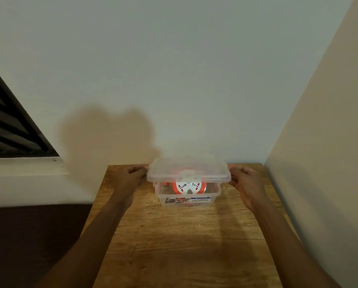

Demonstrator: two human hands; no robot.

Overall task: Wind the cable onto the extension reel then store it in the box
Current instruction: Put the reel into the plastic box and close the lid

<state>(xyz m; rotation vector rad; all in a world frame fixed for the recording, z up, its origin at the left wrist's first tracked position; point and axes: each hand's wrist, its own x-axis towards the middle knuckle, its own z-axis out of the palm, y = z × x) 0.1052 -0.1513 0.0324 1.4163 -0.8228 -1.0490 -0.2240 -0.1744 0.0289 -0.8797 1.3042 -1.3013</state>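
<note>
Orange-and-white extension reel (188,187) lies flat inside clear box (187,196) at far end of wooden table (182,246), near wall. Translucent lid (188,172) hovers above box, long axis left-right, far edge raised, shifted slightly far of rim, not yet seated. Left hand (132,176) pinches left short edge, right hand (245,178) pinches right; fingers clamped on lid. Both forearms reach forward, roughly symmetric. Next move likely: lower, align over rim, press.

Head view, forward-down, near table (184,235), facing wall corner.
</note>
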